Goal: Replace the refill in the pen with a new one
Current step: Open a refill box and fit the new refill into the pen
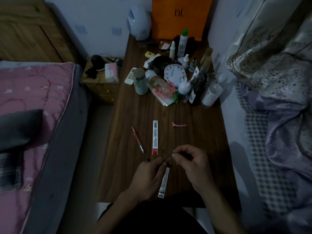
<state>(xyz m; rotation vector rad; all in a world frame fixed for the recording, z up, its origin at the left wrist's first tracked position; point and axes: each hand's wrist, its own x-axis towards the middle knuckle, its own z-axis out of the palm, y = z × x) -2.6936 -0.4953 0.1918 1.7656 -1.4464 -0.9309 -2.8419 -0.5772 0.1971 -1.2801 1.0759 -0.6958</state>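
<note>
A pink hair clip [179, 124] lies alone on the dark wooden worktop [194, 141]. Well beyond the clip, at the far end, stands a crowd of bottles and jars around a white clock face [173, 73] lying flat. Behind the clock rises a white spray can with a green cap [183, 43], and behind that an orange paper bag [180, 16] against the wall. Left of the clock stand a pale green flask [141, 81] and a white remote [130, 76].

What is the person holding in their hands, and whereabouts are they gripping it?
The left hand grips a slim white refill packet near its top end. The right hand pinches something small at that opening; it is too dark to identify.
</note>
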